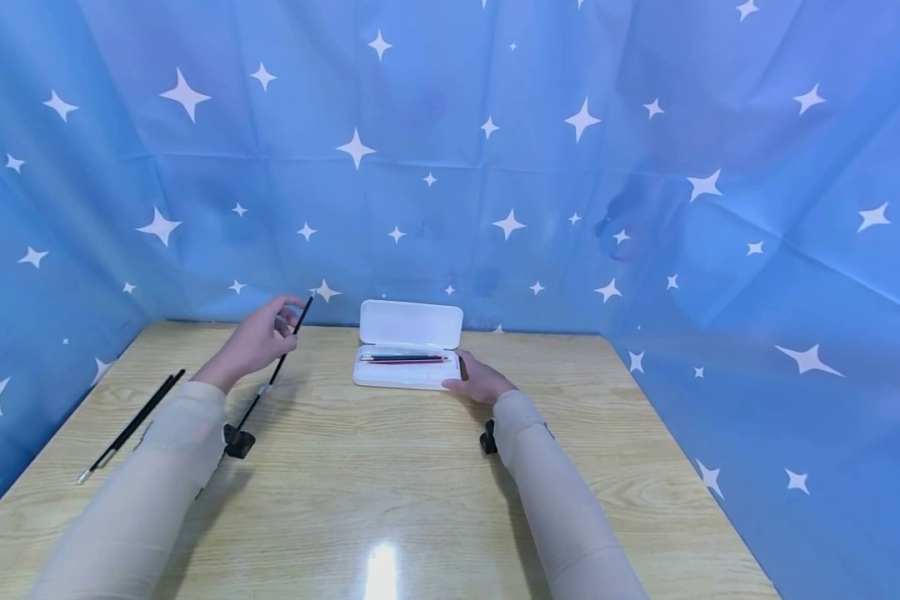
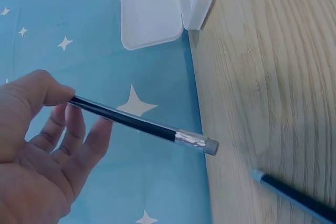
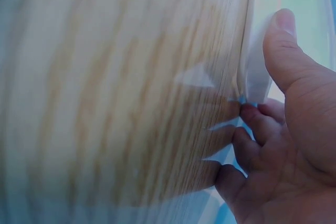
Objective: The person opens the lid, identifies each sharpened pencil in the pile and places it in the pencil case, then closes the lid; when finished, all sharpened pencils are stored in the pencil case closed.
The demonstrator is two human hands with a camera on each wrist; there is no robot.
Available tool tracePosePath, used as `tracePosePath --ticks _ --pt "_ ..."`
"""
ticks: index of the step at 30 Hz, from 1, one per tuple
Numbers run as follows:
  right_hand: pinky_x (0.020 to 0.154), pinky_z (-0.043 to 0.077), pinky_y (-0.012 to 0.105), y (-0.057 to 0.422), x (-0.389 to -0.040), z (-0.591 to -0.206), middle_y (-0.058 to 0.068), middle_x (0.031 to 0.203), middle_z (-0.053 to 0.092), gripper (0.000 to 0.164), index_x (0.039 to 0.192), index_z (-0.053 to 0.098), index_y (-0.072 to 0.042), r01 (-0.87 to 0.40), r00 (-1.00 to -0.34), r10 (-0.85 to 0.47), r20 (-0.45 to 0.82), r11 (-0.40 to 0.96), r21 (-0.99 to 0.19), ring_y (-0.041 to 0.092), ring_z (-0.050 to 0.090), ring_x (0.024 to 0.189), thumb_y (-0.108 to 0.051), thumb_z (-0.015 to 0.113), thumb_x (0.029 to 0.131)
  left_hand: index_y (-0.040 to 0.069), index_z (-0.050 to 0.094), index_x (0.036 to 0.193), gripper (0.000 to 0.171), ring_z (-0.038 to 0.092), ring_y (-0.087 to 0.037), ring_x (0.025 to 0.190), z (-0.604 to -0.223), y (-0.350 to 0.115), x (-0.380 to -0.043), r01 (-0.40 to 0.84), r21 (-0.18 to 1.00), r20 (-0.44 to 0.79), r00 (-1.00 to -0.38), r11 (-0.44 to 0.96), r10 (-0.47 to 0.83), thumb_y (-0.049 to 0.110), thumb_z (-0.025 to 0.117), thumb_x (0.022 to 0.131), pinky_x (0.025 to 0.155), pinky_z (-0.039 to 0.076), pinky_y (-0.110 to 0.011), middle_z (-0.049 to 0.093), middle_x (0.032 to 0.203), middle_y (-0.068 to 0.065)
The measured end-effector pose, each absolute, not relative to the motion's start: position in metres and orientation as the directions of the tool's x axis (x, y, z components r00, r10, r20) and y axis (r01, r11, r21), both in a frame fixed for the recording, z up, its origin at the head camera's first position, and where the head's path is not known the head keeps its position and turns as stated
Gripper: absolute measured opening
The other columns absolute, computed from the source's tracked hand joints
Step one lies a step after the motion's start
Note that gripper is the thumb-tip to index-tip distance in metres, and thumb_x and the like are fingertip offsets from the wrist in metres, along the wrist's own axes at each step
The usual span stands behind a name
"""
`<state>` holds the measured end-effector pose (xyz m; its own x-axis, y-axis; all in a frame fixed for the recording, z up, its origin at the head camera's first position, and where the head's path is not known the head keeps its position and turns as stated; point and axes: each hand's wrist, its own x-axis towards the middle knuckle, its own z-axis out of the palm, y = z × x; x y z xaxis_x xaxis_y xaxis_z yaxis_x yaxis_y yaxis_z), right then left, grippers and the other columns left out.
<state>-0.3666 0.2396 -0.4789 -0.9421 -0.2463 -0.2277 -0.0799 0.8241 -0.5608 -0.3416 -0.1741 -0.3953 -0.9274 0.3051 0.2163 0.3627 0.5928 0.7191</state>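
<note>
My left hand (image 1: 258, 340) pinches a black pencil (image 2: 131, 121) between thumb and fingers, above the table on the left. The pencil slants, and its silver band and grey eraser end point toward the table in the left wrist view. A white pencil case (image 1: 401, 379) lies with its lid raised at the table's back edge. Several pencils (image 1: 401, 359) lie inside it. My right hand (image 1: 482, 381) grips the case's right end, the thumb over the rim and the fingers at its side; the right wrist view shows this thumb (image 3: 283, 45) close up.
Black pencils (image 1: 135, 423) lie together on the left of the wooden table (image 1: 390, 467). Another pencil (image 2: 296, 198) lies below the held one. A blue star-patterned cloth (image 1: 435, 100) hangs behind and along both sides.
</note>
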Motion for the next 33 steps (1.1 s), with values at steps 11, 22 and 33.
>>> tracePosePath --ticks 11,22,33 --pt "0.12 0.027 0.051 0.243 -0.369 -0.48 0.01 0.166 0.026 0.086 0.164 0.011 -0.019 -0.073 -0.941 -0.242 -0.237 0.828 -0.556 0.032 0.027 0.151 -0.053 0.058 0.1 0.004 0.042 0.145 0.051 0.057 -0.03 0.099 -0.396 -0.153 -0.35 0.433 0.731 0.334 -0.901 0.527 0.277 -0.004 0.056 0.096 0.071 0.052 -0.039 0.053 0.118 -0.017" --pt "0.119 0.028 0.051 0.239 -0.36 -0.473 0.011 0.166 0.026 0.085 0.164 0.013 -0.017 -0.089 -0.941 -0.254 -0.224 0.823 -0.56 0.033 0.027 0.151 -0.052 0.057 0.101 -0.001 0.047 0.137 0.045 0.058 -0.03 0.099 -0.399 -0.128 -0.357 0.471 0.751 0.421 -0.881 0.463 0.215 -0.006 0.061 0.095 0.072 0.05 -0.026 0.055 0.114 -0.018" --pt "0.119 0.028 0.052 0.24 -0.364 -0.475 0.01 0.166 0.027 0.085 0.164 0.014 -0.019 -0.088 -0.941 -0.255 -0.222 0.82 -0.566 0.032 0.027 0.151 -0.052 0.059 0.1 0.002 0.047 0.137 0.043 0.057 -0.029 0.102 -0.408 -0.099 -0.369 0.496 0.788 0.464 -0.868 0.365 0.179 -0.004 0.061 0.096 0.075 0.05 -0.029 0.055 0.115 -0.017"
